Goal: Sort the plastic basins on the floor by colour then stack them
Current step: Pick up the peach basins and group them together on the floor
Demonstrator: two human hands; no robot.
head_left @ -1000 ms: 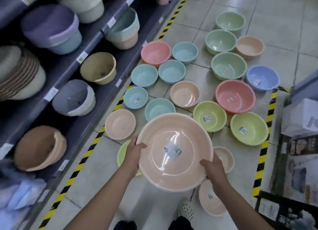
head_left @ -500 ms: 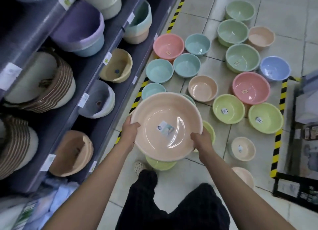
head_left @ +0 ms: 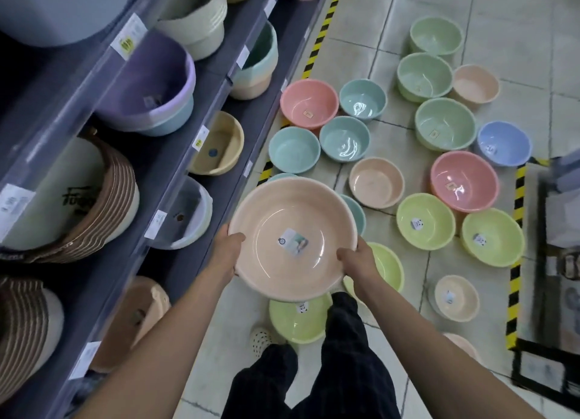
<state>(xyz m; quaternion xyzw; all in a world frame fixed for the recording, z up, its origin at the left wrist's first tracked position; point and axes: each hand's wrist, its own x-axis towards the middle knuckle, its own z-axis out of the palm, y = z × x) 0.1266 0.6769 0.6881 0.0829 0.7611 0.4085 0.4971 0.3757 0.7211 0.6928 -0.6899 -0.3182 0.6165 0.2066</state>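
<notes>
Shop aisle, pale tiled floor [head_left: 361, 20]. Dark shelving [head_left: 103, 86] fills the 9 o'clock side, loaded with tubs and buckets, price tags on the shelf edges. Yellow-black hazard tape [head_left: 323, 26] runs along the shelf foot toward 12 o'clock.

Person standing; dark trousers [head_left: 345, 362] and a spotted shoe [head_left: 260, 337] at 6 o'clock. Both bare arms reach forward to one large peach basin [head_left: 282, 208], held off the floor at mid-scene, mouth up, paper label [head_left: 293, 241] stuck in its bottom.

Grip: left hand [head_left: 227, 249] clasps the rim at the basin's 9 o'clock, thumb hooked onto the inside, fingers beneath and out of sight. Opposite, right hand [head_left: 357, 261] clasps the rim at about 4 o'clock, thumb likewise inside.

Floor spread, all mouth up, read from the held basin:
- 12 o'clock: pink basin [head_left: 309, 104] with three teal basins [head_left: 344, 139] clustered close by. Another teal basin [head_left: 356, 211] shows partly behind the held rim at 3 o'clock.
- 1 o'clock, farther off: three pale green basins [head_left: 445, 123] in a line, small peach basin [head_left: 475, 84] just beside the middle one, blue basin [head_left: 503, 142] just beside the nearest.
- 2 to 3 o'clock: mid-sized peach basin [head_left: 376, 181], larger pink basin [head_left: 464, 181], two lime basins [head_left: 425, 221] side by side.
- Below the right wrist: partly covered lime basin [head_left: 387, 268]. By the feet: lower lime basin [head_left: 292, 321].
- 4 o'clock: small cream basin [head_left: 456, 297] with a sticker inside.
</notes>
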